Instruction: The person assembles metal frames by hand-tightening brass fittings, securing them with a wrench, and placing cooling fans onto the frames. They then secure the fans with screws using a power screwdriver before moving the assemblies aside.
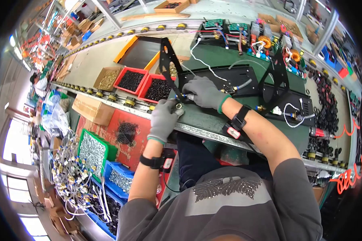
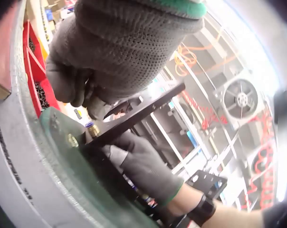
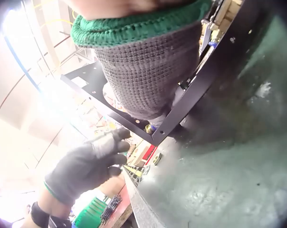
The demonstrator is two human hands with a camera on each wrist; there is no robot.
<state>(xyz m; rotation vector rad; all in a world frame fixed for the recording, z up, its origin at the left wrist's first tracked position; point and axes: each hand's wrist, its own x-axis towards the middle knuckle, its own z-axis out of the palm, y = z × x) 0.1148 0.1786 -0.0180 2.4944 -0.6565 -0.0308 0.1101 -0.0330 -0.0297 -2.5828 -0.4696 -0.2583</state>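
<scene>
My gloved right hand (image 1: 207,94) is at the foot of a black metal bracket's upright panel (image 1: 167,60), fingers curled at a brass fitting (image 2: 91,129) with a blue collar. The fitting sticks out through the panel low down, near the bench. Part of the right fingers is hidden behind the panel. On the panel's other side is my gloved left hand (image 1: 163,120), its fingers loosely bent, apart from the fitting; no object shows between them in the right wrist view. A small brass nut (image 1: 178,106) lies on the green bench (image 1: 205,120) right by the left fingertips.
Red bins (image 1: 155,89) of black parts and a cardboard box (image 1: 107,78) of brass pieces stand beyond the left hand. A second black bracket (image 1: 275,80) with hoses is at the right. Circuit assemblies (image 1: 237,34) line the back. Metal edging (image 1: 213,134) borders the bench front.
</scene>
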